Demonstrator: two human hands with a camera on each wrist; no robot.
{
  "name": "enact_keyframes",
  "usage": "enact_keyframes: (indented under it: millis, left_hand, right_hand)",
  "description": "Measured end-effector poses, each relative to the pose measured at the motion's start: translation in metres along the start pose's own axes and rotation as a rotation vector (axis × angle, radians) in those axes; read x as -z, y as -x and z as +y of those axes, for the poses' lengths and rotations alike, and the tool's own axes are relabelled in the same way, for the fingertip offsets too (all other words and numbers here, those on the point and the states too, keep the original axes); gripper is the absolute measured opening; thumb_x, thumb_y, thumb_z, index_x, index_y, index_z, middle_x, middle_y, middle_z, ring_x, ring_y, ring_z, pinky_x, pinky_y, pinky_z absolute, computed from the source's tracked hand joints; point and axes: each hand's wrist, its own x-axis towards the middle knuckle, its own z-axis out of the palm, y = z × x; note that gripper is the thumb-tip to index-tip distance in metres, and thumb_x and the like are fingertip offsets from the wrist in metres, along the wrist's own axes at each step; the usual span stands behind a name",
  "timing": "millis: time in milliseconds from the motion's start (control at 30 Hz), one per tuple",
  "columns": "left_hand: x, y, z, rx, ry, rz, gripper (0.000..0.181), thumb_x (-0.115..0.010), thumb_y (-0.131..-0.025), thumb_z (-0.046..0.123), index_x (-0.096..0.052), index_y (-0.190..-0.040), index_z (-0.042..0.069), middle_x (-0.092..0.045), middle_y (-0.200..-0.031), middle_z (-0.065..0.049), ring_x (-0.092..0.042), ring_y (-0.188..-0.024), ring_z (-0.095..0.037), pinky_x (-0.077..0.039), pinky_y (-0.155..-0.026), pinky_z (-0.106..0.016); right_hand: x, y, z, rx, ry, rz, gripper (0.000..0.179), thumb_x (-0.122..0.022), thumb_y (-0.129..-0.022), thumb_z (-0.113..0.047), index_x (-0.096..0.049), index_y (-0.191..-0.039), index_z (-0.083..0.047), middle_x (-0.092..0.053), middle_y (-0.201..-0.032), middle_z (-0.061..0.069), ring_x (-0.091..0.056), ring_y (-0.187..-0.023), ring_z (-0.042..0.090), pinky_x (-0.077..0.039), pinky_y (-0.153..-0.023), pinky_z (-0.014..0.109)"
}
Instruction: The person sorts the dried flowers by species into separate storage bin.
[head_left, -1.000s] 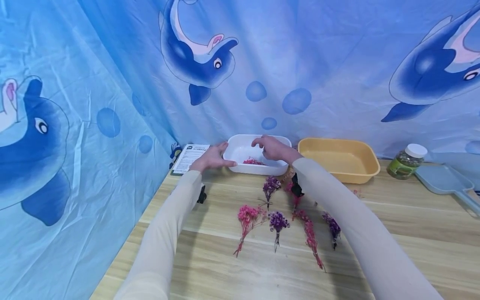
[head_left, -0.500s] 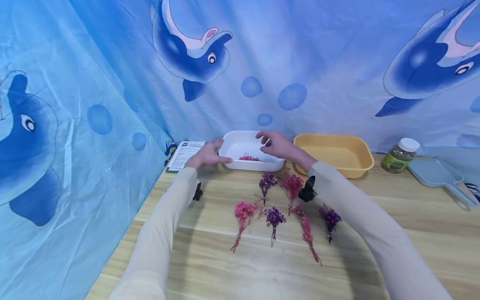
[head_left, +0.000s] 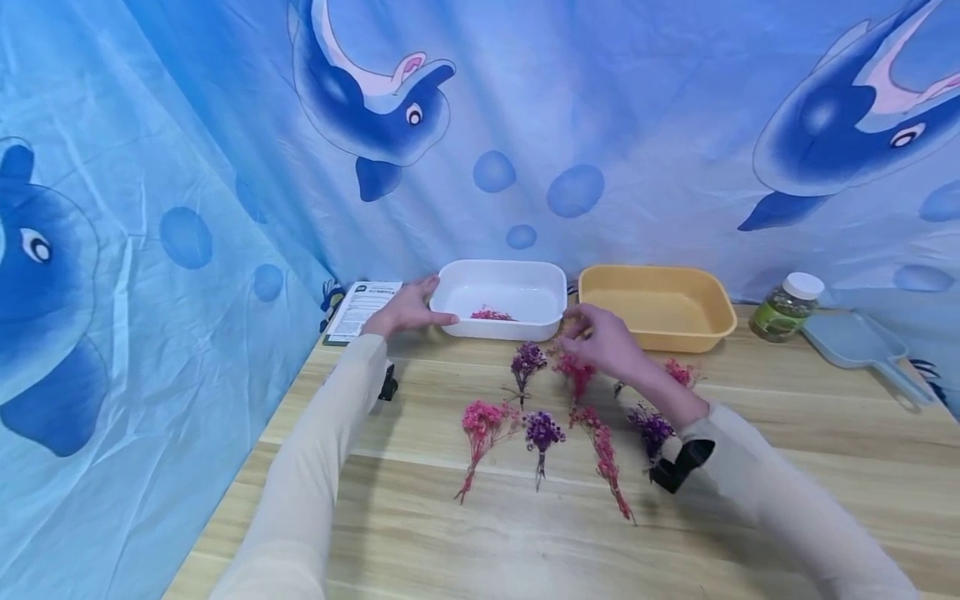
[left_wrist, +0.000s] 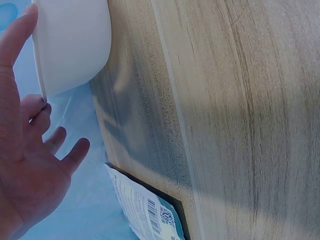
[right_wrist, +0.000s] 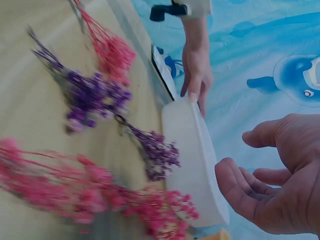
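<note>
My left hand (head_left: 408, 308) holds the left end of a white plastic tub (head_left: 501, 332); in the left wrist view its thumb and a fingertip are against the tub's rim. Inside the tub lies a small pink dried-flower bunch (head_left: 491, 314). My right hand (head_left: 603, 337), fingers loosely bent and nothing between them, hovers right of the tub, above a pink bunch (head_left: 576, 375). Nearby on the table lie a purple bunch (head_left: 528, 360), another purple bunch (head_left: 543, 432), a pink bunch (head_left: 482, 421), a long pink bunch (head_left: 603, 450) and a purple bunch (head_left: 651, 427) partly behind the wrist camera.
A yellow tub (head_left: 682, 342) stands right of the white one. Farther right are a lidded jar (head_left: 784, 310) and a blue-grey dustpan (head_left: 855, 337). A printed packet (head_left: 362, 310) lies at the far left. A dolphin-print curtain (head_left: 637, 125) rises behind the table (head_left: 420, 500).
My right hand has come out of the white tub and moved right and toward me, over the pink flowers. The left hand stays at the tub's left end. The view has shifted slightly.
</note>
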Motion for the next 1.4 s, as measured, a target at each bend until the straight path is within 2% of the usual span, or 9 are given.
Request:
enact_keyframes:
  millis: [100,233,400,500,733,1000,1133,1233,1400]
  left_hand:
    - [0.001,0.002,-0.002,-0.001,0.001,0.0,0.111,-0.077,-0.082,0.055,-0.016,-0.159,0.004,-0.011,-0.166,-0.016,-0.009,-0.151,-0.034,-0.011,-0.12,-0.052]
    - [0.001,0.005,-0.004,-0.011,0.004,0.003,0.11,-0.077,-0.082,0.052,-0.017,-0.159,0.002,-0.012,-0.165,-0.018,-0.01,-0.15,-0.036,-0.011,-0.12,-0.054]
    - [0.001,0.007,-0.003,-0.014,0.012,0.01,0.11,-0.078,-0.081,0.051,-0.017,-0.159,0.002,-0.013,-0.165,-0.018,-0.01,-0.15,-0.037,-0.012,-0.12,-0.055]
    - [0.001,0.007,-0.003,-0.01,0.013,0.012,0.11,-0.078,-0.081,0.051,-0.017,-0.159,0.002,-0.012,-0.165,-0.018,-0.01,-0.15,-0.037,-0.012,-0.12,-0.055]
    - [0.002,0.004,-0.002,-0.026,0.02,0.01,0.11,-0.079,-0.081,0.05,-0.018,-0.158,0.002,-0.012,-0.165,-0.017,-0.01,-0.15,-0.037,-0.011,-0.12,-0.056]
    - [0.002,0.003,-0.001,-0.039,0.024,0.014,0.111,-0.08,-0.081,0.049,-0.017,-0.158,0.001,-0.012,-0.165,-0.019,-0.01,-0.15,-0.038,-0.01,-0.12,-0.055]
    - [0.002,0.003,0.001,-0.039,0.025,0.014,0.11,-0.079,-0.081,0.049,-0.017,-0.158,0.0,-0.012,-0.165,-0.019,-0.01,-0.15,-0.037,-0.011,-0.12,-0.054]
    - [0.001,0.003,0.002,-0.033,0.022,0.014,0.11,-0.079,-0.081,0.05,-0.017,-0.158,0.001,-0.011,-0.165,-0.018,-0.01,-0.15,-0.037,-0.011,-0.12,-0.053]
    - [-0.001,0.002,0.001,-0.012,0.025,0.006,0.111,-0.078,-0.081,0.052,-0.016,-0.159,0.004,-0.011,-0.166,-0.016,-0.009,-0.15,-0.035,-0.011,-0.12,-0.053]
  right_hand:
    - [-0.003,0.014,0.008,-0.033,-0.032,0.006,0.055,-0.073,-0.091,-0.012,-0.05,-0.136,0.009,-0.066,-0.101,0.019,-0.066,-0.08,0.029,-0.059,-0.065,0.036]
    - [-0.009,0.028,0.02,-0.03,-0.026,0.047,0.058,-0.075,-0.089,-0.012,-0.05,-0.136,0.01,-0.068,-0.096,0.017,-0.065,-0.078,0.025,-0.057,-0.063,0.033]
    - [-0.019,0.038,0.032,-0.019,-0.01,0.095,0.057,-0.077,-0.086,-0.009,-0.052,-0.133,0.01,-0.069,-0.09,0.016,-0.065,-0.068,0.022,-0.056,-0.058,0.032]
    - [-0.023,0.042,0.038,-0.003,0.013,0.119,0.058,-0.078,-0.085,-0.008,-0.05,-0.133,0.009,-0.068,-0.091,0.017,-0.067,-0.07,0.024,-0.058,-0.059,0.034]
    - [-0.03,0.046,0.046,0.019,0.052,0.136,0.068,-0.082,-0.081,-0.003,-0.046,-0.139,0.009,-0.065,-0.102,0.025,-0.07,-0.082,0.033,-0.061,-0.068,0.039]
    - [-0.039,0.046,0.049,-0.017,0.072,0.153,0.081,-0.083,-0.079,-0.002,-0.039,-0.145,0.01,-0.065,-0.103,0.025,-0.069,-0.077,0.026,-0.06,-0.061,0.03]
    - [-0.043,0.044,0.05,-0.031,0.108,0.17,0.084,-0.084,-0.078,-0.005,-0.037,-0.146,0.011,-0.065,-0.099,0.023,-0.065,-0.071,0.022,-0.059,-0.061,0.032]
    - [-0.046,0.042,0.05,-0.044,0.158,0.183,0.087,-0.086,-0.077,-0.009,-0.037,-0.146,0.011,-0.063,-0.105,0.024,-0.06,-0.065,0.018,-0.058,-0.067,0.037]
    - [-0.051,0.04,0.053,-0.071,0.187,0.188,0.093,-0.087,-0.076,-0.012,-0.034,-0.149,0.009,-0.055,-0.128,0.031,-0.053,-0.057,0.016,-0.057,-0.075,0.044]
